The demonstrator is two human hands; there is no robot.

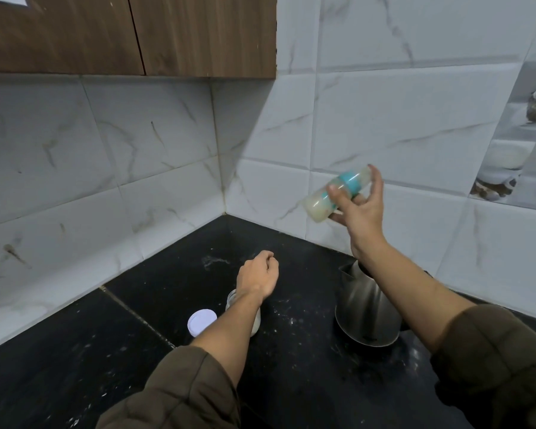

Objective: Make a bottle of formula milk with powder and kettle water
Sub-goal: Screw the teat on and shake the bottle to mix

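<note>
My right hand [358, 209] holds a baby bottle [321, 202] up in the air at the right, tilted nearly flat, its base to the lower left. The bottle has a teal collar and clear cap and holds milky liquid; it looks motion-blurred. My left hand [259, 275] hovers over the black counter [291, 351] with fingers curled, holding nothing. Under my left forearm stands a glass jar [256, 323] of white powder, partly hidden. Its white lid [201, 322] lies beside it on the left. The steel kettle [365, 311] stands below my right forearm.
White marble-look tiles form a corner behind the counter. Wooden cabinets [130, 32] hang above at the left. Powder specks and a wet smear [214, 261] mark the counter near the corner.
</note>
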